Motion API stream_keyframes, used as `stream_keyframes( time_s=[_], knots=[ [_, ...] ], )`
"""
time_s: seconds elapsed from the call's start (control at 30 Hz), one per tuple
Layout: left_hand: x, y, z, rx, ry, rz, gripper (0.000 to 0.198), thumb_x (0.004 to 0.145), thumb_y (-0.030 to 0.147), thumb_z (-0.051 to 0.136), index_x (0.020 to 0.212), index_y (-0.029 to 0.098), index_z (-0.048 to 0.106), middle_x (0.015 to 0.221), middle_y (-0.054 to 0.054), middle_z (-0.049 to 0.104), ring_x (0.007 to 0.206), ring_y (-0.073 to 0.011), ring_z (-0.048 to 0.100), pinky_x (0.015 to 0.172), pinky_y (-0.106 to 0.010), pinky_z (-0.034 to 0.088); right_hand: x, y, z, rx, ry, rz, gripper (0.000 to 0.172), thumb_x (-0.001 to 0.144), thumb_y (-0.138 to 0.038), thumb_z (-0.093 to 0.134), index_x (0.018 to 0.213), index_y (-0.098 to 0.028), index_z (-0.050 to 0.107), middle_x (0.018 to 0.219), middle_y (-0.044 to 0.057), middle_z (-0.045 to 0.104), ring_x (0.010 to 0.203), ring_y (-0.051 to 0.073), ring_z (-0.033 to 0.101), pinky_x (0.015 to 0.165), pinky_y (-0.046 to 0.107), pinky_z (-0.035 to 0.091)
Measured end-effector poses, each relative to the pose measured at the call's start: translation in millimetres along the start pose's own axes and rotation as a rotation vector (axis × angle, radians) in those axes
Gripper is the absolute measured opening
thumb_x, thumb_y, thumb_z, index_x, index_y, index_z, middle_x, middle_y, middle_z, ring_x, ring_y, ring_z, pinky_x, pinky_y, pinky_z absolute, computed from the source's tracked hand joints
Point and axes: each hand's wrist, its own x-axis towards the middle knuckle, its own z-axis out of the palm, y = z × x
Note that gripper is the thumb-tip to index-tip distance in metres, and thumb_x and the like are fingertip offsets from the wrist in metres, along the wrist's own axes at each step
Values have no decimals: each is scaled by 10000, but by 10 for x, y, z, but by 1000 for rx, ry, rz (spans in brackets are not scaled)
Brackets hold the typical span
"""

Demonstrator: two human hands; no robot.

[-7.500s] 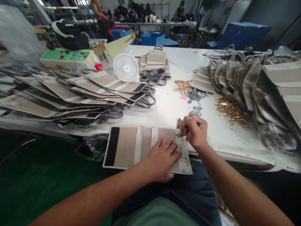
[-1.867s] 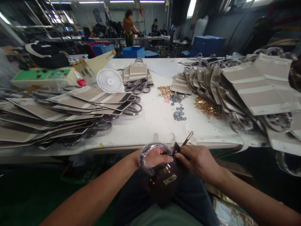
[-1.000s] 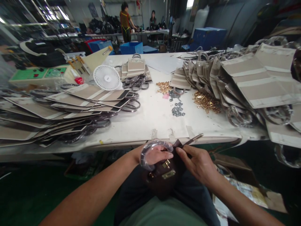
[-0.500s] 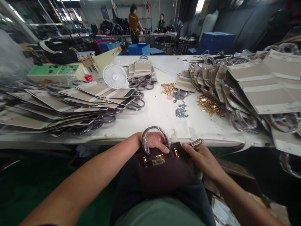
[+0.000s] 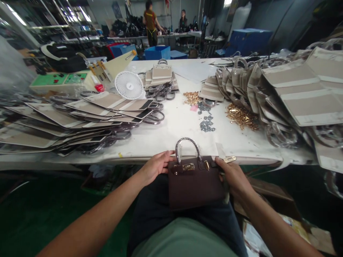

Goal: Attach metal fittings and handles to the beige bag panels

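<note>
The left hand (image 5: 157,166) and right hand (image 5: 233,175) each have a grip clamped on one side of the brown handbag (image 5: 194,184).

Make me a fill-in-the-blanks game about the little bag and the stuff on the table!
1. The left hand and the right hand hold a handbag that is dark ____.
2. The bag's curved ____ sticks up, wrapped in clear plastic.
3. On the white table stands a small white ____ with a round grille.
4. The clasp on the bag's front is ____ coloured.
Missing words: brown; handle; fan; gold.
</note>
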Motion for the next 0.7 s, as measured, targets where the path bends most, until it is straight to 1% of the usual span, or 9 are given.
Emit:
stream_keyframes(
  time_s=[0.07,0.13,0.17,0.23,0.3,0.37,0.43,0.53,0.7],
  knots=[
    [-149,-92,109,217,121,142,1055,735,488,906,1589,169,375,1406,-174,640,1177,-292,670,968,-379,527,15,6,14,28,-6,19,526,860,-633,746,631,-189,580,470,-25,513,430,118,411,451,256,289],
    [-224,-177,225,426,277,257,1123,673,302,929,1619,198,332,1369,-136,650,1213,-294,642,1087,-425,463,11,-12,41,43,-10,31,520,855,-621,757,628,-189,578,468,-29,502,432,117,416,451,255,298],
    [-234,-211,273,496,342,306,1070,693,274,901,1611,203,357,1333,-120,661,1214,-291,635,1121,-438,435,3,-28,55,48,-8,34,522,853,-617,760,619,-189,574,461,-30,493,431,117,417,452,255,304],
    [-224,-257,337,531,399,384,910,775,281,829,1580,197,413,1276,-102,676,1204,-277,629,1142,-439,412,-17,-69,74,62,-1,33,514,851,-609,763,619,-187,584,460,-25,495,430,119,418,451,260,308],
    [-208,-271,364,421,381,428,799,852,328,765,1562,184,429,1270,-103,671,1162,-257,641,1101,-416,448,-41,-114,81,71,13,25,495,841,-600,772,633,-183,604,468,-22,502,428,119,412,447,264,303],
    [-215,-255,376,261,337,427,767,885,368,731,1560,181,420,1296,-109,656,1096,-237,657,1022,-384,502,-63,-149,79,75,25,9,474,827,-592,786,654,-182,623,485,-23,508,433,117,407,446,266,296],
    [-252,-218,388,156,313,406,775,877,378,735,1557,184,420,1312,-113,646,1041,-220,664,957,-358,535,-81,-166,72,67,40,-15,462,814,-591,792,661,-189,623,499,-24,514,439,119,406,447,269,296],
    [-335,-146,412,106,306,398,760,847,369,764,1527,203,468,1302,-104,655,1042,-219,667,929,-339,545,-98,-172,58,7,57,-55,479,831,-624,755,648,-206,609,512,-15,536,450,137,427,454,283,319],
    [-454,-49,461,15,343,394,725,811,339,780,1481,216,530,1302,-94,675,1086,-238,671,929,-343,541,-181,-270,20,-176,54,-112,625,888,-719,647,541,-212,539,480,6,512,464,147,447,468,292,339]
  ],
)
